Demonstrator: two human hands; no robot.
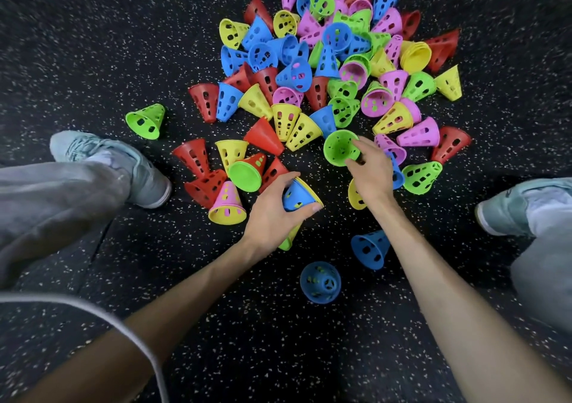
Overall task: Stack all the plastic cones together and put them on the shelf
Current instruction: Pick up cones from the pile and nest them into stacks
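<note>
The left hand [272, 213] grips a short stack [298, 199] of nested cones, blue outermost, its open mouth tilted up and to the right; the right hand [370, 170] pinches a green cone [340, 148] by its rim, just above-right of that mouth, so it is the nearer one to nest; the remaining pile [325, 62] lies on the floor [93, 46] beyond both hands.

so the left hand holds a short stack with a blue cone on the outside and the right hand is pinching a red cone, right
Not quite. The left hand does hold the stack with blue outermost, but the cone the right hand pinches is green, not red, as the head view shows.
</note>
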